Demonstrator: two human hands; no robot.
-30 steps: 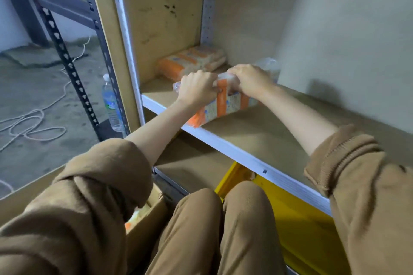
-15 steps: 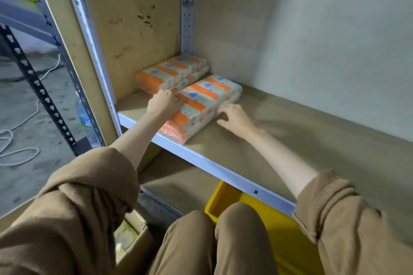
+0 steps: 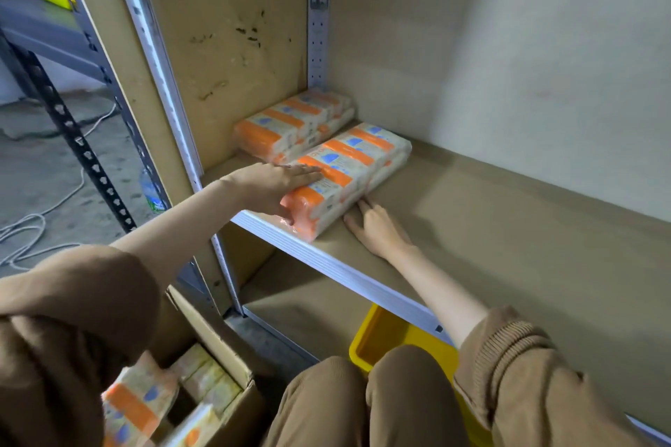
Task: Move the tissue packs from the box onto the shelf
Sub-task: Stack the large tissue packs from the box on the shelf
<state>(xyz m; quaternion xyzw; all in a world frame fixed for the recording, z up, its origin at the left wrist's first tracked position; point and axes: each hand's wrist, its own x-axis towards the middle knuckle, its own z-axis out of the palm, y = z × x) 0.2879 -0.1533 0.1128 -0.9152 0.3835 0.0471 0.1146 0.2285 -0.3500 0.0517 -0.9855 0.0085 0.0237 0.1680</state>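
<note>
Squaring pack 2 (image 3: 345, 174) on shelf (image 3: 508, 229): left hand (image 3: 276, 185) flat, right hand (image 3: 377, 229) open alongside (nothing gripped). Next: box (image 3: 232, 356).

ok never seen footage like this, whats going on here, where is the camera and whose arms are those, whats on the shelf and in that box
There is no machine here. The camera is worn on a person's head and looks forward and down, so the arms and the knees at the bottom are the wearer's own.

The person sits in front of a shelf. Two tissue packs lie on it side by side: the back tissue pack against the side wall, and the front tissue pack near the shelf's edge.

The left hand lies flat on top of the front pack, thumb at its near end. The right hand rests open on the shelf, fingertips against the pack's side. Neither hand grips anything; they seem to be nudging it into place.

At lower left is the cardboard box, with more packs inside. A yellow bin stands below the shelf.
</note>
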